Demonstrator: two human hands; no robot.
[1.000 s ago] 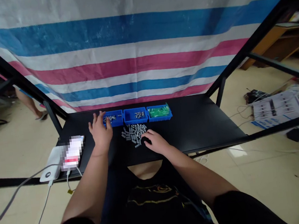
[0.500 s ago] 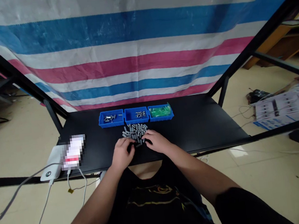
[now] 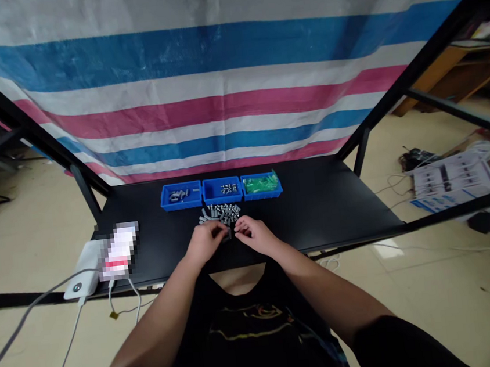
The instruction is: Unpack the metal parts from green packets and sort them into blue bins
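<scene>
A loose pile of small metal parts (image 3: 227, 210), shiny screw-like pieces and dull grey cylinders, lies on the black table in front of me. At the pile's near left edge is my left hand (image 3: 206, 241), its thumb and fingers drawn together; a small grey piece shows by the fingertips, but whether it is held is unclear. My right hand (image 3: 254, 235) is just across from it, fingers curled in a pinch, and whatever lies between them is too small to name. A narrow gap separates the two hands.
Behind the pile stand three blue bins in a row: a left bin (image 3: 164, 199) with grey cylinders, a middle bin (image 3: 211, 192) with small screws, and a right bin (image 3: 263, 194) with green plastic packets. A phone (image 3: 123, 249) and a white power bank (image 3: 82, 276) with cables lie left.
My left hand has moved slightly right and its fingers have closed from a looser curl. The right hand has drawn back off the pile, fingertips pinched. The camera view has shifted slightly.
</scene>
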